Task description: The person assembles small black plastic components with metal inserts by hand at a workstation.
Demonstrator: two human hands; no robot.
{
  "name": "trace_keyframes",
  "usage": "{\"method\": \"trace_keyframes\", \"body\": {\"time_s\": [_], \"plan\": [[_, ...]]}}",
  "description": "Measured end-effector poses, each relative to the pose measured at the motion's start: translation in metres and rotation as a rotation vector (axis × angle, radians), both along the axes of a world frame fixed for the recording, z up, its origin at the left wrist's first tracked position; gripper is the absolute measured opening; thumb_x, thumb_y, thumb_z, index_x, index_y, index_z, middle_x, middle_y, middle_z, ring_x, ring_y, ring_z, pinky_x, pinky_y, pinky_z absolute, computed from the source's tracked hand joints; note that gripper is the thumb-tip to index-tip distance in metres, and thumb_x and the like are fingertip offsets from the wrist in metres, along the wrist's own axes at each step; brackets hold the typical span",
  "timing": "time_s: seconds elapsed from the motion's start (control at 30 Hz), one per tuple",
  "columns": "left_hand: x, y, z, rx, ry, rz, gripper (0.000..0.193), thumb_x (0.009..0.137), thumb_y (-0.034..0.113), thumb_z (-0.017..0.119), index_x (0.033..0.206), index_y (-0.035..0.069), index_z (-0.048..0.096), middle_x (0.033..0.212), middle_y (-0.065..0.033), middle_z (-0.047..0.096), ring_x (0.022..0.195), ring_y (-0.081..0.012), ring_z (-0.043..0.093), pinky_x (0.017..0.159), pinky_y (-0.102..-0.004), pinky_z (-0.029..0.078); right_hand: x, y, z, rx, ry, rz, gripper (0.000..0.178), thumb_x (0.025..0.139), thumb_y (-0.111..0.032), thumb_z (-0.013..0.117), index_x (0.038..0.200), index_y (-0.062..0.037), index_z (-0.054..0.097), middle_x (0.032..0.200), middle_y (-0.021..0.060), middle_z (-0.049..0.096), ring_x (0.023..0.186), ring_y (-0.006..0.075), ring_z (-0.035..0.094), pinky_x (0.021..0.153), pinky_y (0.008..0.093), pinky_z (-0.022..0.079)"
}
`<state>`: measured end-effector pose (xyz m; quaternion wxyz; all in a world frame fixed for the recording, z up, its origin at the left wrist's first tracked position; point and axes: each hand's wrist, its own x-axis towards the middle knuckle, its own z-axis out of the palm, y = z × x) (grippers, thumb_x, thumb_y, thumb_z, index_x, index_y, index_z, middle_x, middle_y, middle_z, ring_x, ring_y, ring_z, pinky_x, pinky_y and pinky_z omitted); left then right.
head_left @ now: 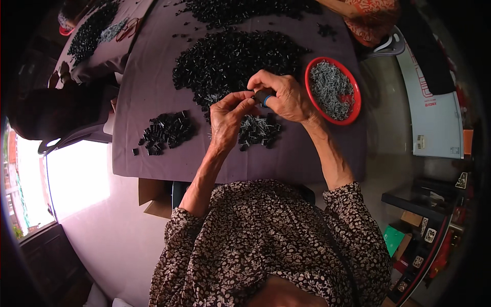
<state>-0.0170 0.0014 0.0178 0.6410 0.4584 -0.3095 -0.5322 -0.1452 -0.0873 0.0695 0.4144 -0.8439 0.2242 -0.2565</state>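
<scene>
Over the table, my two hands meet with their fingertips almost touching. My left hand (228, 118) pinches a small black plastic piece (252, 96) between thumb and forefinger. My right hand (290, 100) is closed against it, its thumb wearing a dark cover (263, 96) with a blue edge. What the right fingertips hold, if anything, is hidden. Under my hands lies a small pile of black pieces mixed with grey metal pins (260, 129). A separate pile of black pieces (166, 132) sits to the left. Beyond my hands spreads a large heap of black pieces (238, 56).
A red oval basin (333, 91) full of grey pins stands right of my right hand. Purple-grey cloth (148, 102) covers the table. Another person's patterned sleeve (369, 21) shows at the far right. A second table with black pieces (92, 36) is at the far left.
</scene>
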Motion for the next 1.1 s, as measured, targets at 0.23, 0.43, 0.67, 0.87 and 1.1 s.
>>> {"method": "trace_keyframes", "body": {"time_s": [0.23, 0.43, 0.67, 0.87, 1.1], "plan": [[-0.007, -0.009, -0.006, 0.02, 0.091, 0.022, 0.016, 0.082, 0.006, 0.059, 0.094, -0.004, 0.06, 0.08, -0.0075, 0.063, 0.068, -0.0131, 0.061, 0.066, -0.0242, 0.05, -0.007, -0.003, 0.0, -0.061, 0.057, -0.045, 0.033, 0.065, 0.01, 0.045, 0.096, -0.0024, 0.053, 0.077, 0.0089, 0.062, 0.072, 0.0191, 0.062, 0.067, 0.0291, 0.05], [0.003, -0.009, -0.012, -0.058, 0.406, 0.017, 0.016, 0.082, 0.006, 0.06, 0.095, -0.003, 0.057, 0.082, -0.0108, 0.061, 0.068, -0.0156, 0.059, 0.068, -0.0294, 0.052, -0.031, -0.021, -0.031, -0.043, 0.087, -0.244, 0.029, 0.07, 0.007, 0.047, 0.095, -0.0035, 0.058, 0.082, 0.0059, 0.063, 0.071, 0.0125, 0.06, 0.064, 0.0265, 0.048], [0.002, -0.004, -0.016, -0.044, 0.369, 0.036, 0.018, 0.081, 0.008, 0.062, 0.095, -0.001, 0.058, 0.083, -0.0092, 0.062, 0.07, -0.014, 0.059, 0.069, -0.0284, 0.052, -0.044, -0.014, -0.125, -0.362, 0.254, -0.244, 0.022, 0.059, 0.005, 0.052, 0.08, -0.0013, 0.054, 0.071, 0.0116, 0.056, 0.065, 0.0261, 0.057, 0.06, 0.0353, 0.045], [-0.001, 0.0, -0.014, -0.016, 0.338, 0.031, 0.015, 0.081, 0.007, 0.061, 0.094, 0.0, 0.059, 0.084, -0.0093, 0.06, 0.071, -0.016, 0.059, 0.071, -0.0324, 0.052, -0.05, -0.022, -0.132, -0.446, 0.29, -0.226, 0.016, 0.061, 0.002, 0.049, 0.077, -0.0003, 0.052, 0.069, 0.0121, 0.056, 0.064, 0.0281, 0.055, 0.06, 0.0376, 0.044], [-0.014, 0.005, -0.011, 0.016, 0.315, -0.01, 0.018, 0.082, 0.01, 0.06, 0.096, 0.0, 0.059, 0.083, -0.0082, 0.062, 0.07, -0.015, 0.06, 0.07, -0.0266, 0.05, -0.061, -0.001, -0.086, 0.918, -0.539, -0.341, 0.013, 0.077, -0.01, 0.06, 0.086, -0.0017, 0.061, 0.074, 0.0047, 0.06, 0.067, 0.0131, 0.057, 0.062, 0.0263, 0.046]]}}
